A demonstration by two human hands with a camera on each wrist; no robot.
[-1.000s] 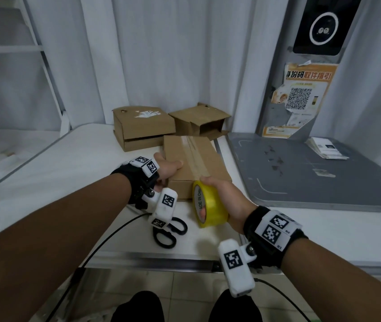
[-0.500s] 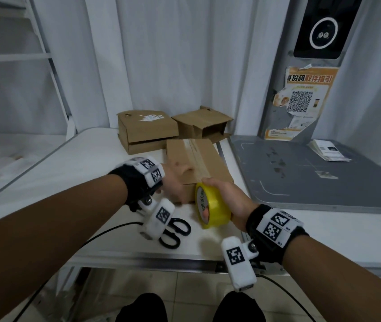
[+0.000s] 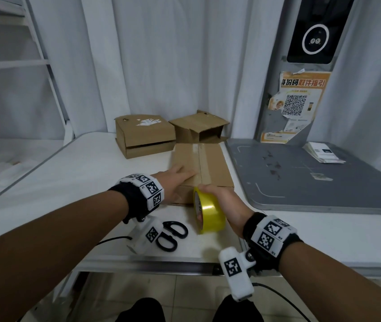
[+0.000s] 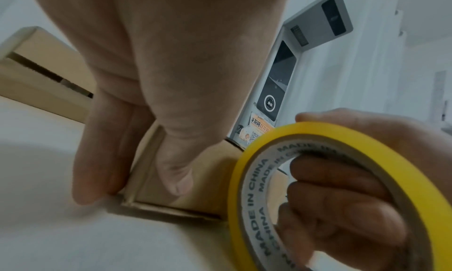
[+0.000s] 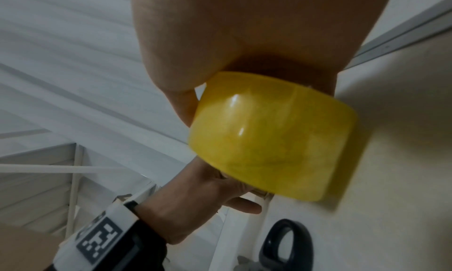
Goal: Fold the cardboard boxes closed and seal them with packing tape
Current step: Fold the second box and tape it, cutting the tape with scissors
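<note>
A closed cardboard box (image 3: 210,168) with a clear tape strip along its top seam lies mid-table. My left hand (image 3: 176,178) lies flat on its near left corner, fingers straight; in the left wrist view the fingers (image 4: 171,159) press down around the box corner (image 4: 144,178). My right hand (image 3: 225,202) grips a yellow tape roll (image 3: 209,211) at the box's near edge, fingers through the core (image 4: 325,188). The right wrist view shows the roll (image 5: 271,136) close up and the left hand (image 5: 208,188) behind it.
Black scissors (image 3: 173,235) lie on the white table (image 3: 87,173) near its front edge. Two more cardboard boxes (image 3: 145,135) (image 3: 198,129) stand at the back, the right one gaping open. A grey platform (image 3: 312,180) with a paper stack (image 3: 324,152) lies to the right.
My left hand has shifted from the box's near left edge onto its top, fingers now flat. The right hand keeps the tape roll at the box's near edge.
</note>
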